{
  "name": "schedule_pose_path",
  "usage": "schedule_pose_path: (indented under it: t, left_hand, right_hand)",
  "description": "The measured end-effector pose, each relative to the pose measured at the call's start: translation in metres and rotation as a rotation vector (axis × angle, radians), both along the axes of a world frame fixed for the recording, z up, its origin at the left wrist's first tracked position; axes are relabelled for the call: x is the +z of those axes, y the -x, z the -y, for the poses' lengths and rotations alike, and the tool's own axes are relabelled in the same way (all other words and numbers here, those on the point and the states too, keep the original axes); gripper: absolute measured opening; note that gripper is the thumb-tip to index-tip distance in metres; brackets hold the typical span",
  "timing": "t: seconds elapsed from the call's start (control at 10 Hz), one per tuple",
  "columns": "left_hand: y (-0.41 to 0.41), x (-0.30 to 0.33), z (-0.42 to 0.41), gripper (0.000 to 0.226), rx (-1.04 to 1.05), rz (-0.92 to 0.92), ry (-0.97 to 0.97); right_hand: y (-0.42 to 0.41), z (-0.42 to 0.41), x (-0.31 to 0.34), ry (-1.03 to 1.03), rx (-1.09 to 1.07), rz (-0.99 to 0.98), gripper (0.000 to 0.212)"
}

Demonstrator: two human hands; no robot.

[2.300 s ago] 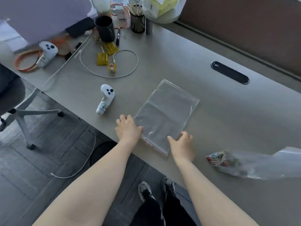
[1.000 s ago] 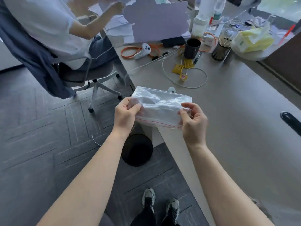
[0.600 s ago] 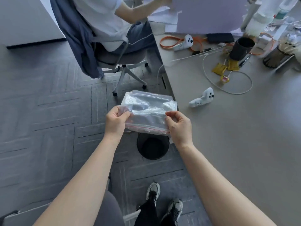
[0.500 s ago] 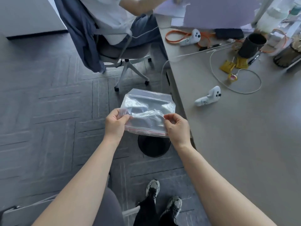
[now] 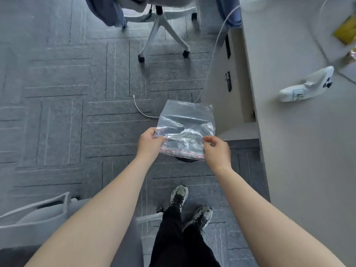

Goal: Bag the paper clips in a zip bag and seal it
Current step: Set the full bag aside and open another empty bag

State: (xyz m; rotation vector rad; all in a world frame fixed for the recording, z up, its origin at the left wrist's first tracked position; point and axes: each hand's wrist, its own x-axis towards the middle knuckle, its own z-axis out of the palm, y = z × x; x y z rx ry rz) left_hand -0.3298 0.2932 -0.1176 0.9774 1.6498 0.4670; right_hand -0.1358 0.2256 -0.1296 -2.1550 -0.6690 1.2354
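Observation:
A clear zip bag [image 5: 185, 128] with a red line along its near edge hangs in the air over the grey carpet, left of the desk. My left hand [image 5: 149, 142] pinches its left side near the zip edge. My right hand [image 5: 216, 149] pinches its right side. The bag looks crumpled and holds nothing that I can see. The paper clips are out of view.
The grey desk [image 5: 300, 141] runs along the right, with a white controller [image 5: 306, 86] on it. A white swivel chair base [image 5: 163, 29] stands ahead on the carpet. A white cable [image 5: 142, 110] lies on the floor. A dark round bin [image 5: 185, 159] sits under the bag. My shoes [image 5: 190, 205] are below.
The bag was lifted off the desk and carried out over the floor. My view has tilted down and left, so the desk top and the seated person have mostly left the frame.

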Motion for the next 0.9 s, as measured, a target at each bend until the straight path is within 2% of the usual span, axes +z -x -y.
schedule_pose_path:
  t: [0.4, 0.6, 0.7, 0.8, 0.9]
  left_hand:
    - [-0.020, -0.134, 0.004, 0.014, -0.084, -0.028, 0.191]
    - [-0.032, -0.182, -0.005, 0.026, -0.142, -0.073, 0.223]
    - [-0.038, -0.197, -0.010, 0.021, -0.132, -0.117, 0.240]
    - [-0.041, -0.214, -0.011, 0.032, -0.066, -0.184, 0.249]
    - [-0.042, -0.220, -0.010, 0.044, -0.110, -0.288, 0.221]
  right_hand:
    - [-0.011, 0.009, -0.129, 0.222, -0.003, 0.072, 0.023]
    - [-0.021, 0.004, -0.172, 0.279, -0.069, 0.070, 0.026]
    - [-0.023, 0.003, -0.183, 0.289, -0.083, 0.035, 0.034]
    - [-0.024, 0.005, -0.197, 0.305, -0.053, 0.008, 0.041]
    - [-0.025, 0.004, -0.201, 0.297, -0.043, 0.044, 0.039]
